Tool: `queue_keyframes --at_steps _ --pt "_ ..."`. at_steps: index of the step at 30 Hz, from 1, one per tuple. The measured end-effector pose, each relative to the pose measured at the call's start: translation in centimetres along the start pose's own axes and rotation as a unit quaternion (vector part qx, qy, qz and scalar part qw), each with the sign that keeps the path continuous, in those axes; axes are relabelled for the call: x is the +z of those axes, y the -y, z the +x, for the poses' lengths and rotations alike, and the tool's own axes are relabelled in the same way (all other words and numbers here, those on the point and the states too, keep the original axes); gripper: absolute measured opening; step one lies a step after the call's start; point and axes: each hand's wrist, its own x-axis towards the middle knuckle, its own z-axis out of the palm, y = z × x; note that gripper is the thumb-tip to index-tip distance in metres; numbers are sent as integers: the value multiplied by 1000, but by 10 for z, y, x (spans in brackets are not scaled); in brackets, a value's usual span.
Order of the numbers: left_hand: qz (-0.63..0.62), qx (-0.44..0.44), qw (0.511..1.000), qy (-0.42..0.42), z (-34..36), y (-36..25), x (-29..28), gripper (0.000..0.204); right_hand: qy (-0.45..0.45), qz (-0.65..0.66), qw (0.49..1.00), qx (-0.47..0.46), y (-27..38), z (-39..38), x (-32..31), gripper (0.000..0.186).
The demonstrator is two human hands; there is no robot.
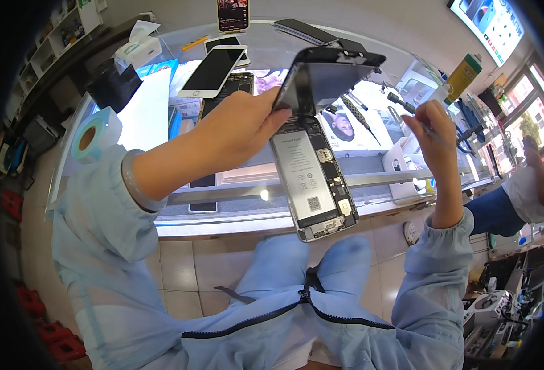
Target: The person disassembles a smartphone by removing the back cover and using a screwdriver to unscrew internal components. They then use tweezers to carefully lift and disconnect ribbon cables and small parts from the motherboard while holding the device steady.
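Note:
My left hand [250, 123] pinches the lifted black screen [324, 86] of an opened smartphone, at its left edge. The phone's body [312, 176] hangs below at a slant over the counter's front edge, showing a silver battery and inner boards, with the screen raised from its top end. To the right, apart from the phone, my right hand [435, 126] is closed on a thin tool, mostly hidden by the fingers. A dark-handled screwdriver [358, 117] lies between the phone and that hand.
The glass counter [222, 219] holds white phones [213, 71], a tape roll [96, 135], tissue box [137, 50], green bottle [460, 80] and white container [401, 185]. Another person's arm [537, 179] and jeans are at right. Red stools [56, 342] stand lower left, electronics clutter [500, 302] lower right.

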Motion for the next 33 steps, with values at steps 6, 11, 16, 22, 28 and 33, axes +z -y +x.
queue_keyframes --at_steps 6,11,16,22,28,33 --pt "-32 12 998 -53 -3 6 7 30 107 -114 986 -66 -20 -21 -4 16" --pt "-101 37 987 -122 -3 21 14 58 141 -128 973 -130 -51 -17 -2 20" --pt "-132 29 986 -99 -3 21 10 78 133 -125 971 -155 -54 0 -6 14" --pt "-119 80 983 -118 0 26 14 81 151 40 988 -22 20 47 28 18" --pt "-27 76 996 -33 -2 17 -3 43 304 4 950 74 36 77 48 37" --pt "-6 85 994 -62 -3 23 6 28 129 347 919 134 22 77 41 56"
